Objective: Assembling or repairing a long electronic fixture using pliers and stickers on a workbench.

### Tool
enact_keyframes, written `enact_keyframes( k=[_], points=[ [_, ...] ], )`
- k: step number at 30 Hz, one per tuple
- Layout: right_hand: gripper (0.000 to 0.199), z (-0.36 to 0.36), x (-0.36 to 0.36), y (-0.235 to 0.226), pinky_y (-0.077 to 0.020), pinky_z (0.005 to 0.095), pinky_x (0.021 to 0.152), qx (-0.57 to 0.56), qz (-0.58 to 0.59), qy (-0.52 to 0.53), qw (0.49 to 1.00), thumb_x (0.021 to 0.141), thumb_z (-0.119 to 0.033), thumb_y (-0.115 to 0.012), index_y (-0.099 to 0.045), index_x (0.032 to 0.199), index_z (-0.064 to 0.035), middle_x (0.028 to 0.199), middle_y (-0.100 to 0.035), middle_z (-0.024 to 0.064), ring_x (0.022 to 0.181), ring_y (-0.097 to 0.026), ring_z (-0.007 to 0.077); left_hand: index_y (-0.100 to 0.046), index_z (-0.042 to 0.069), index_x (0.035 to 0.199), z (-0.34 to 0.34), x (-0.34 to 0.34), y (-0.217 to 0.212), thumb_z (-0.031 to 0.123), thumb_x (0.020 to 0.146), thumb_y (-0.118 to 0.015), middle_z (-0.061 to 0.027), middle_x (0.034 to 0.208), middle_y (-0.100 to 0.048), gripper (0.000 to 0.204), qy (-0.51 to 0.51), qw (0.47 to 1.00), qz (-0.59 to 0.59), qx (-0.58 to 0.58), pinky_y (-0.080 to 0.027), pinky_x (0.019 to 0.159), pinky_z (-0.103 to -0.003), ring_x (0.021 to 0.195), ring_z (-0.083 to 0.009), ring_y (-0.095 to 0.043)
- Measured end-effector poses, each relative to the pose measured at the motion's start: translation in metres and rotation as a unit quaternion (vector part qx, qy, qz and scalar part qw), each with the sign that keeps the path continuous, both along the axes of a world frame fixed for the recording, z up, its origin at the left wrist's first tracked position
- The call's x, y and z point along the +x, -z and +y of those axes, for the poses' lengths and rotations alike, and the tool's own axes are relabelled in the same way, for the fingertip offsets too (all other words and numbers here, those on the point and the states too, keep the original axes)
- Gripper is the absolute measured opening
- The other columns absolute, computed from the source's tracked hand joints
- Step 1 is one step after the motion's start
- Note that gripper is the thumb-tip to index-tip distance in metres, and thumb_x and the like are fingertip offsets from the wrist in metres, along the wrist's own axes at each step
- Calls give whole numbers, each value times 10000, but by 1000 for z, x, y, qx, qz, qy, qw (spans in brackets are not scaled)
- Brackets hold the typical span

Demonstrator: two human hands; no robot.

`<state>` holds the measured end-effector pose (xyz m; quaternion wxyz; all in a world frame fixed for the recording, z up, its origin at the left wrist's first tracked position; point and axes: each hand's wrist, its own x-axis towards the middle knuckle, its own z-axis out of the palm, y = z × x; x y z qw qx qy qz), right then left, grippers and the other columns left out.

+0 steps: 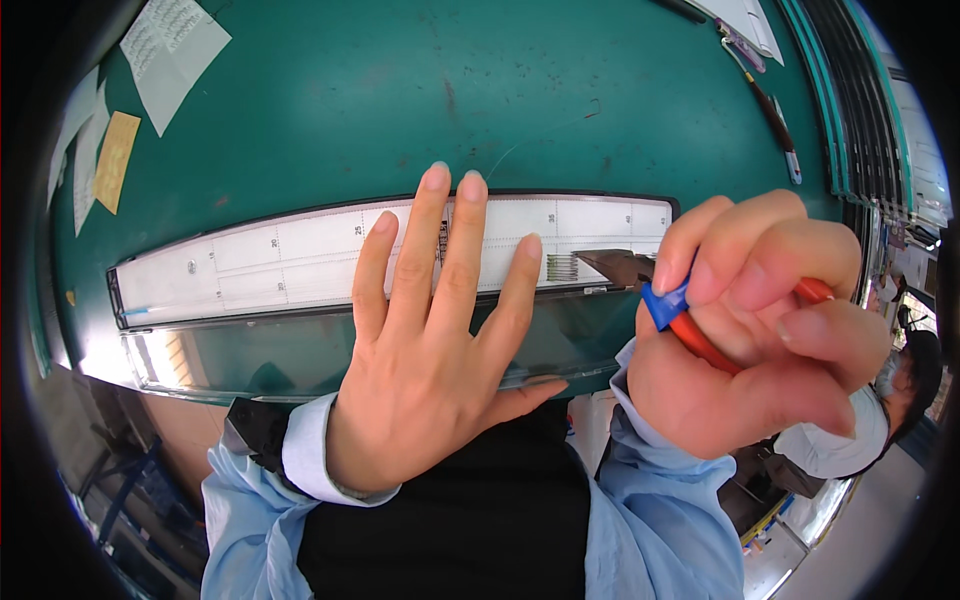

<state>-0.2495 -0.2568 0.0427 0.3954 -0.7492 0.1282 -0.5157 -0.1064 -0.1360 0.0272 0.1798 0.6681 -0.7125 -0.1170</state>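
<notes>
The desk [330,90] had a smooth green top with small scratches and a shiny metal edge. A long, flat white ruler [250,260] lay across it. It had thin black lines on it and a dark frame around it.

The left hand [430,350] lay flat and wide open on the ruler, palm down, holding nothing. Its fingers were spread and pointed to 12 o'clock. The thumb stuck out toward 3 o'clock, by the desk's edge. A light blue sleeve [250,490] with a white cuff covered the arm.

The right hand [760,320] sat at 3 o'clock from the left hand. It was curled into a tight fist around the cutters [640,280]. The cutters had round red handles with a blue bit near the top, and a dark metal nose that pointed to 9 o'clock. The nose sat at the ruler's right end, right by a small bunch of thin wires [562,267]. I could not tell if it touched them.

White and yellow papers [150,70] lay at 10 o'clock. Pens [775,120] lay at 2 o'clock.
</notes>
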Motion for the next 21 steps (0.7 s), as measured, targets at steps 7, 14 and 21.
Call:
enact_keyframes(
  k=[7, 14, 21],
  points=[
    [489, 1, 3, 5, -520, 333, 545, -18, -32, 8, 999, 994, -552, -270, -470, 1096, -118, 926, -489, 131, 715, -524, 218, -526, 58, 1326, -1, 0, -1, 487, 593, -814, -316, 1451, -325, 896, 2, 1000, 8, 2, -226, 1081, -584, 1357, -481, -311],
    [130, -49, -29, -35, -506, 345, 756, -225, 301, 177, 910, 980, -100, -482, -589, 1014, -34, 1046, -557, 153, 854, -579, 271, -539, 44, 1295, -1, 1, 2, 495, 635, -795, -325, 1430, -330, 839, 12, 1000, 7, -28, -253, 1067, -582, 1341, -486, -312],
    [216, -84, 3, 3, -441, 358, 819, -193, 438, 15, 878, 769, 68, -662, -603, 926, -67, 1062, -503, 102, 960, -507, 286, -564, 44, 1256, 1, 2, -5, 494, 651, -784, -311, 1405, -374, 785, 4, 999, -3, -40, -274, 1076, -557, 1341, -455, -334]
  ],
)
